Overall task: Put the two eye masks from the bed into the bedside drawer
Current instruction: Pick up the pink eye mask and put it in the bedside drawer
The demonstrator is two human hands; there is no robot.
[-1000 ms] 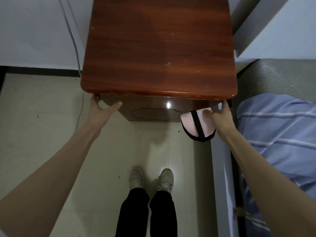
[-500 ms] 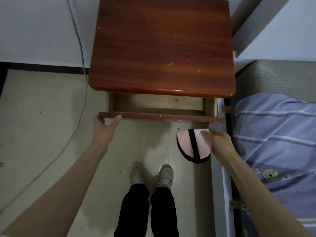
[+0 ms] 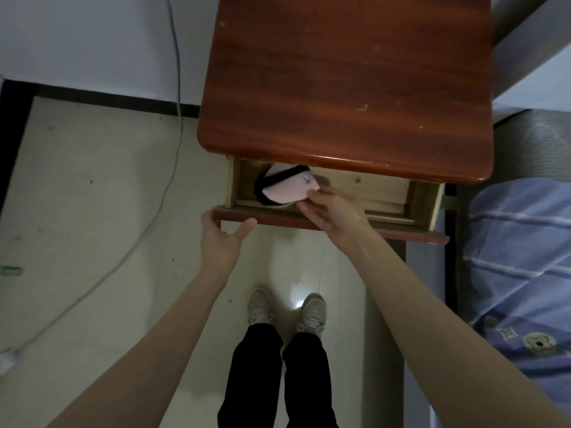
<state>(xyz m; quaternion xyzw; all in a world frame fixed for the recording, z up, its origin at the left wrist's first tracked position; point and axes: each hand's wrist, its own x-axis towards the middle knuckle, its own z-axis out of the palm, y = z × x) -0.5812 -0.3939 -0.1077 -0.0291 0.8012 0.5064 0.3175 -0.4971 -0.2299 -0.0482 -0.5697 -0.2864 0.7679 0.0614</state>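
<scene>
Since half a second ago my right hand [image 3: 332, 211] has carried the pink eye mask [image 3: 285, 188] from below the drawer front up over it and into the drawer [image 3: 364, 193], which is now pulled further out. My right fingers [image 3: 309, 200] are pinched closed on the mask's right end; the mask sits in the drawer's left half, near the left wall and partly tucked under the front edge of the nightstand top [image 3: 346, 81], its black strap across it. I cannot tell whether it touches the drawer floor. The right half of the drawer is bare wood. My left hand [image 3: 221, 239] grips the left end of the drawer front [image 3: 278, 218], thumb over its upper edge, fingers curled beneath. Only one mask shows. Below, my shoes [image 3: 287, 310] stand on the floor [image 3: 92, 211]; the bed [image 3: 519, 257] with its striped cover lies along the right, just beside the drawer's right corner.
</scene>
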